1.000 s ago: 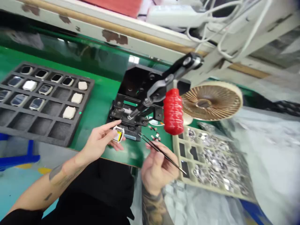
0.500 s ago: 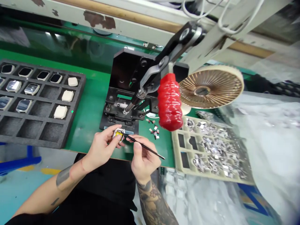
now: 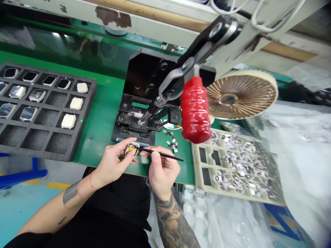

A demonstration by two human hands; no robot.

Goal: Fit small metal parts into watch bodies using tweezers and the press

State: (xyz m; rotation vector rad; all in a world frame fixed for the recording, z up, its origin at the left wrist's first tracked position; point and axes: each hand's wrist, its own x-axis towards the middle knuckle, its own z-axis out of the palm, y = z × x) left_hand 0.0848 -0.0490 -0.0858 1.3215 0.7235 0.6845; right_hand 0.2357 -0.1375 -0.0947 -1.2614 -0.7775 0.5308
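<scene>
My left hand (image 3: 112, 160) is closed around a small white watch case (image 3: 132, 148), its thumb over the near side. The case is turned open side up and shows a yellow part inside. Pinched between the thumb and fingers of my right hand (image 3: 164, 170) is a pair of thin black tweezers (image 3: 169, 156). Their tip reaches the inside of the case; what it touches there is too small to make out. Both hands are over the front edge of the green table (image 3: 103, 98), just in front of a black hand press (image 3: 134, 129).
The press's red lever handle (image 3: 196, 110) stands above and right of my hands. A grey foam tray (image 3: 86, 117) with watches is at left. Small parts (image 3: 172, 143) lie beside the press. A beige tray (image 3: 199, 182) of metallic pieces and a round fan (image 3: 243, 94) are at right.
The tweezers have swung to lie flatter, their back end now higher, and my right hand has turned with them. The whole view has shifted slightly. My left hand keeps its hold on the case.
</scene>
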